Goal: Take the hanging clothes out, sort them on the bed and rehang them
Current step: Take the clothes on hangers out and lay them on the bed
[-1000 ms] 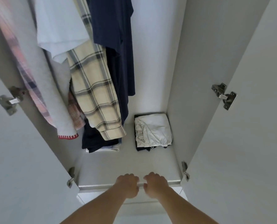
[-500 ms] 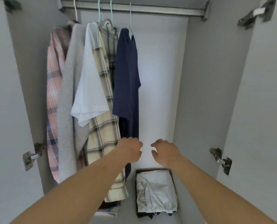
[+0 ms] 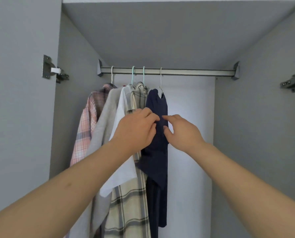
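Several garments hang from a metal rail [image 3: 194, 72] inside an open wardrobe: a pink plaid shirt [image 3: 88, 127], a grey sweater [image 3: 102, 134], a white T-shirt [image 3: 121, 172], a cream checked shirt [image 3: 129, 212] and a navy T-shirt [image 3: 157, 162] at the right end. My left hand [image 3: 134, 130] is raised in front of the white and checked clothes, its fingertips at the navy T-shirt's left edge. My right hand [image 3: 181, 131] is lifted beside the navy T-shirt, fingers loosely bent, index finger touching its right edge. Neither hand grips anything.
The wardrobe's grey side walls [image 3: 256, 134] and two open doors with metal hinges [image 3: 54, 70] frame the space. The rail is bare to the right of the navy T-shirt's white hanger [image 3: 161, 79]. The white back panel [image 3: 191, 134] shows behind.
The view has swung up from the wardrobe floor to the rail. Both hands left the drawer front edge and rose to the navy T-shirt's upper part.
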